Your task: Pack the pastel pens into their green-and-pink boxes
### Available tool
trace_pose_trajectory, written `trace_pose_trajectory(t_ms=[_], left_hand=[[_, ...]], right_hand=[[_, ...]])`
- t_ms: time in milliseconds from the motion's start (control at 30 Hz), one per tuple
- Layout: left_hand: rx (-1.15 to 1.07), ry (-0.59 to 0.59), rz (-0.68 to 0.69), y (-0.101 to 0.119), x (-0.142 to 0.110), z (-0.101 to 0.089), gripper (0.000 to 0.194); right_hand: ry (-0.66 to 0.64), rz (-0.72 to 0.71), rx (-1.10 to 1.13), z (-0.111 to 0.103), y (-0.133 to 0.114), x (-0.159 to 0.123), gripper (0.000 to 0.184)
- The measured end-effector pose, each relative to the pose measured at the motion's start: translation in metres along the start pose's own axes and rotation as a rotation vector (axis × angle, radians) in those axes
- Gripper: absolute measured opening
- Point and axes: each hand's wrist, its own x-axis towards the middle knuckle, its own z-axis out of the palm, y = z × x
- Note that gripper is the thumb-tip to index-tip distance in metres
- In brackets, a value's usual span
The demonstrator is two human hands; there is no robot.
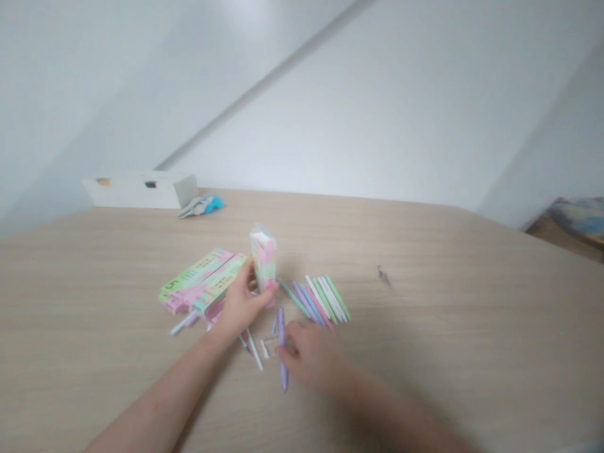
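My left hand is closed around a small pastel pen box, pink and green, held upright with its clear top end facing up. In my right hand a purple pen is pinched, pointing away from me just below the box. Right of the box lies a row of pastel pens in green, white, pink, blue and purple, side by side. Under and beside my left wrist are loose white pens and a short white piece. My left hand partly hides these.
Several flat pastel boxes are piled left of my left hand. A white carton with two cutouts stands at the back left, beside grey and blue gloves. A small dark object lies on the wooden table.
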Motion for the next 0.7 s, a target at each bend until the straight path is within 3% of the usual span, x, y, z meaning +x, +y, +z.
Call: trace_pose_trajectory(t_ms=[100, 233, 700], left_hand=[[0.004, -0.005, 0.002, -0.002, 0.0, 0.0, 0.056], [0.006, -0.019, 0.0, -0.002, -0.001, 0.0, 0.058], [0.012, -0.019, -0.02, 0.002, -0.001, 0.0, 0.058]], right_hand=[[-0.083, -0.02, -0.089, 0.009, -0.014, -0.008, 0.027], [-0.116, 0.029, -0.092, 0.013, -0.013, -0.007, 0.027], [-0.02, 0.091, -0.131, 0.016, 0.014, 0.019, 0.019]])
